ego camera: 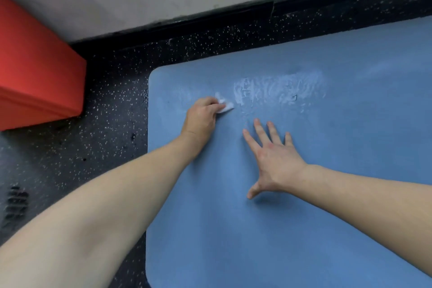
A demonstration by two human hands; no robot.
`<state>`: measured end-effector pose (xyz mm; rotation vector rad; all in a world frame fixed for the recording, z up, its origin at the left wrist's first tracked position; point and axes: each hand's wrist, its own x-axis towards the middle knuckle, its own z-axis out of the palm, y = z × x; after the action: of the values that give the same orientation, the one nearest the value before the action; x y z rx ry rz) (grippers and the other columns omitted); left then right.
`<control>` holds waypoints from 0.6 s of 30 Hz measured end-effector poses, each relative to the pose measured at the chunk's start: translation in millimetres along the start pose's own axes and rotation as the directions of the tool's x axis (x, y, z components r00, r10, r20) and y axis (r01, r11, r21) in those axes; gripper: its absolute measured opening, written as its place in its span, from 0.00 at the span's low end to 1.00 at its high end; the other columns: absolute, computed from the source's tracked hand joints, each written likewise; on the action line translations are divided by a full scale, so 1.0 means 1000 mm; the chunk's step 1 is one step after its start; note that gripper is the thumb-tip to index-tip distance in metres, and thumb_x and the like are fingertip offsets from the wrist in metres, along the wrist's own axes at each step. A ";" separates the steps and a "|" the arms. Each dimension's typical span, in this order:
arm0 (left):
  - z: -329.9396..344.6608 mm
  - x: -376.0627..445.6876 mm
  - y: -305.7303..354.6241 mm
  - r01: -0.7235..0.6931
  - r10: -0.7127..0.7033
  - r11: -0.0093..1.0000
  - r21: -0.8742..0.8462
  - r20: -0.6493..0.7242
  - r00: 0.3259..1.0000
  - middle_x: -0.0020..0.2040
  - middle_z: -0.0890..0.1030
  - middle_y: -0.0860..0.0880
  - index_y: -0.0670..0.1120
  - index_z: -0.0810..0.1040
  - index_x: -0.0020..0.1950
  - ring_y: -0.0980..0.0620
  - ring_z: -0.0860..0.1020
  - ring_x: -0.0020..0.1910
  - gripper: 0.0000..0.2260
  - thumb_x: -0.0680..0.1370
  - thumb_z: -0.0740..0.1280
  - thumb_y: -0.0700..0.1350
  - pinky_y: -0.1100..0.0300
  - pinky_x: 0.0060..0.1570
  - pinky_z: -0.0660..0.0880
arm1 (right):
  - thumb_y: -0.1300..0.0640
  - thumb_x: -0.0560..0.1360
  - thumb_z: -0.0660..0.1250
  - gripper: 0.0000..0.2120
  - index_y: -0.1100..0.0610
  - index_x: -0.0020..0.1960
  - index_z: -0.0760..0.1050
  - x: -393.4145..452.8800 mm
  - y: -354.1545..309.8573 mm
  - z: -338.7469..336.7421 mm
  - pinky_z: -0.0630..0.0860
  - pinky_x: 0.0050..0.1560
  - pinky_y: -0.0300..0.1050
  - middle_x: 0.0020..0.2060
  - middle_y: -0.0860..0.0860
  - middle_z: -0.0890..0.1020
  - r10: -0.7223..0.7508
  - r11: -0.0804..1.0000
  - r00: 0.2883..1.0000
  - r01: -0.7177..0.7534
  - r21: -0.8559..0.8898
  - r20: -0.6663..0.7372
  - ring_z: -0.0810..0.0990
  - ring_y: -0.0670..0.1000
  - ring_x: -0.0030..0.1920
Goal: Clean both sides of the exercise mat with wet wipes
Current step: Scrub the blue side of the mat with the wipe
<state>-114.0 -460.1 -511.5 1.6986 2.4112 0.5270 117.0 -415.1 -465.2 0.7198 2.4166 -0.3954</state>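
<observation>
The blue exercise mat [304, 194] lies flat on the dark speckled floor [105, 124], near the wall. On the mat's far left part, the left hand [202, 117] has its grip clenched around a crumpled white wet wipe [224, 106]. Just right of it, the right hand [273, 159] rests on the mat, fingers spread, grip released. A wet sheen [280, 87] marks the mat beyond both hands.

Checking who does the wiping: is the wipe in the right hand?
No, the left hand grips the wipe; the right hand lies flat.

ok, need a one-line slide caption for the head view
Left hand wipes blue mat with a wet wipe while right hand rests flat on it; wet streak ahead.
</observation>
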 end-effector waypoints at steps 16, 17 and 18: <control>0.006 -0.180 0.053 -0.053 0.060 0.990 -0.131 0.048 0.997 0.52 0.83 0.43 0.42 0.86 0.56 0.47 0.77 0.51 0.13 0.81 0.61 0.40 0.52 0.50 0.77 | 0.21 0.59 0.74 0.77 0.55 0.83 0.28 -0.076 -0.020 0.062 0.46 0.79 0.75 0.81 0.60 0.28 -0.144 0.987 0.988 0.147 -0.066 0.047 0.32 0.68 0.82; 0.008 -0.196 0.062 -0.072 0.082 0.986 -0.150 0.061 0.995 0.52 0.83 0.43 0.42 0.85 0.56 0.46 0.77 0.50 0.13 0.82 0.61 0.40 0.53 0.50 0.77 | 0.21 0.60 0.74 0.76 0.55 0.83 0.27 -0.087 -0.022 0.074 0.44 0.79 0.75 0.81 0.60 0.28 -0.165 0.981 0.984 0.170 -0.090 0.064 0.31 0.68 0.82; 0.010 -0.214 0.071 -0.102 0.120 0.979 -0.177 0.089 0.989 0.53 0.83 0.44 0.41 0.85 0.56 0.46 0.78 0.49 0.12 0.82 0.62 0.39 0.54 0.50 0.77 | 0.21 0.60 0.73 0.76 0.54 0.83 0.27 -0.094 -0.021 0.084 0.42 0.79 0.76 0.81 0.61 0.27 -0.177 0.976 0.982 0.184 -0.114 0.070 0.30 0.68 0.81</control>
<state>26.8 -636.1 -512.6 1.7488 2.1452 0.6300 207.1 -506.2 -472.0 0.4312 2.4334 -0.3344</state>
